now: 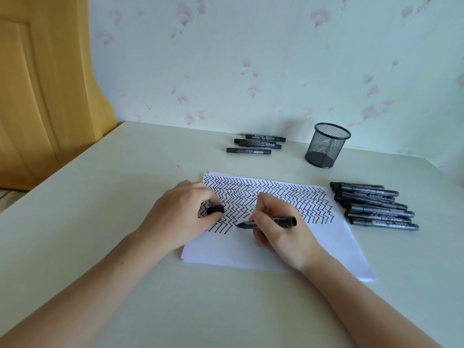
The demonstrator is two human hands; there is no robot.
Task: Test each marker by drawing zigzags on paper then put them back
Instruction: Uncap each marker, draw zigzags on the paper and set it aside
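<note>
The right hand (278, 229) is nearest. Its fingers are curled around a marker (267, 222) and pinch it. The marker lies almost flat. Its long way runs left to right, with the tip at the left, touching the paper (313, 244), and the back end sticking out past the thumb to the right. The tip sits at the bottom edge of the zigzags (276, 197), so the next line will likely go on the white part below.

The left hand (180, 217) rests on the left side of the paper. Its fingers are curled around the cap (215, 210). The cap is just left of the tip, so this hand is the closer one to cap it.

Farther right lies a pile (374, 205) of markers beside the paper. At the back sit four markers (256, 144) and a mesh cup (326, 146). I think the cup is empty, but I can't be sure.
</note>
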